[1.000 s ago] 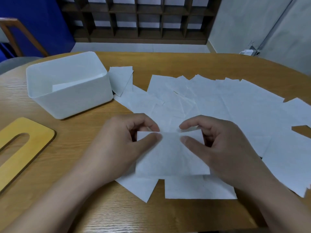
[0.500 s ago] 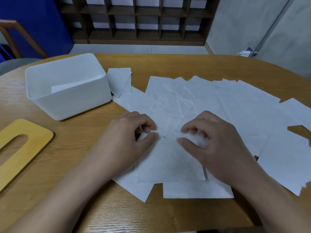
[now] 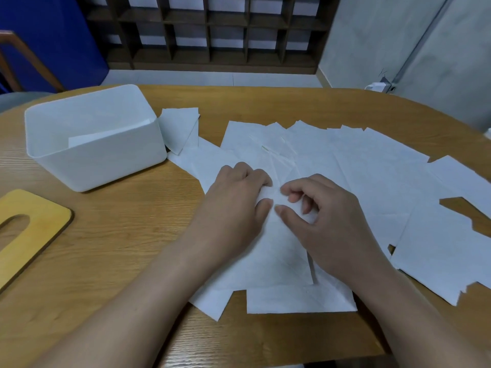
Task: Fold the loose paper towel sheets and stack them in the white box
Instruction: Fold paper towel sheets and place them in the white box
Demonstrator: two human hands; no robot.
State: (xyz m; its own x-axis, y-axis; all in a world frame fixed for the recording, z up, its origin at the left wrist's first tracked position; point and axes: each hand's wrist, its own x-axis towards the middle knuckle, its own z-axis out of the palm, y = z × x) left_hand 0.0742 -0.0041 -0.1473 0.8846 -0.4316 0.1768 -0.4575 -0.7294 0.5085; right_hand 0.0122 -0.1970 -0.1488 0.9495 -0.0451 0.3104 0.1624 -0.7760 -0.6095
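One white box (image 3: pixel 95 144) left of the hands, one yellow board (image 3: pixel 29 235) nearer left, and overlapping paper towel sheets (image 3: pixel 372 181) beyond counting underneath.

You have a single view, from the camera on your head, looking forward and down across the wooden table (image 3: pixel 111 235). It sits close: your forearms enter from the bottom edge and your hands meet near the frame's centre. The far table edge, floor and shelving (image 3: pixel 212 30) fill the top.
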